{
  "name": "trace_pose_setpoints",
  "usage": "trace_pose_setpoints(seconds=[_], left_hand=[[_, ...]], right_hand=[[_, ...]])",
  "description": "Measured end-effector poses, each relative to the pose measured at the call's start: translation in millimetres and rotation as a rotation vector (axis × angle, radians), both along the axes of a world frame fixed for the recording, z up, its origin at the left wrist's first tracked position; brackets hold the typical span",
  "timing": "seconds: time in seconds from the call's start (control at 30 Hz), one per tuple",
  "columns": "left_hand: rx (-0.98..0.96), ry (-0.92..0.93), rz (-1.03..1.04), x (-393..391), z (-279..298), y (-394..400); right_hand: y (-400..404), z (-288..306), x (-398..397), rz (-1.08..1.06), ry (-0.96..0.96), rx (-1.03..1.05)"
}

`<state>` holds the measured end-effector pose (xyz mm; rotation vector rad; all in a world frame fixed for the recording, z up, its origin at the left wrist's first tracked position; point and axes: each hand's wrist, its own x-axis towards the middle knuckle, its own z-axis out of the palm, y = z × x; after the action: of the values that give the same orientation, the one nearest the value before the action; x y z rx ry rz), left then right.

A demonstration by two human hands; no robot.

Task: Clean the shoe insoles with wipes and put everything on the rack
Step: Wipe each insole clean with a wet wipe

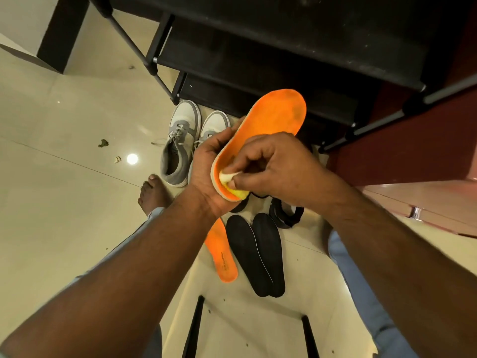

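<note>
Overhead, left hand (206,164) gripping orange insole (273,120) — right hand (273,164) pinching wipe (227,177) on its heel — rack (258,63) beyond.

Warm, yellowish indoor light from overhead, mirrored as a round glare spot on the glossy floor (64,192) left of the fingers (240,165). Deep shade over the rack (284,55) beyond them. Strong wide-angle bending toward the edges; slight softness throughout.

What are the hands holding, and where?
Left hand grips the orange insole at its heel end; right hand pinches a wipe against it.
</note>
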<state>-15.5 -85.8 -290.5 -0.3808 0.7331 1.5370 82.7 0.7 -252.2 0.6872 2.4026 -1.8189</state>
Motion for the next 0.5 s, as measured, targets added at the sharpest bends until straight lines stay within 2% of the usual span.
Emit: trace_pose_setpoints(seconds=[0.07,0.13,0.27,0.33,0.5], left_hand=[[0.023,0.032,-0.015,-0.1,-2.6,-0.1],[0.013,0.046,-0.04,1.2,-5.1,0.2],[0.101,-0.074,0.019,-0.4,-5.3,-3.2],[0.109,-0.1,0.017,-1.5,-5.1,-4.5],[0.042,0.012,-0.12,3.8,-2.4,-1.3]], right_hand=[[4.6,-6.0,0.1,-0.113,-0.014,0.162],[7.7,-9.0,1.3,-0.169,-0.045,0.221],[-5.0,-1.0,-0.4,-0.021,0.037,0.026],[-8.3,-1.4,-1.8,-0.013,0.064,0.011],[6.9,-19.7,3.1,-0.195,-0.076,0.288]])
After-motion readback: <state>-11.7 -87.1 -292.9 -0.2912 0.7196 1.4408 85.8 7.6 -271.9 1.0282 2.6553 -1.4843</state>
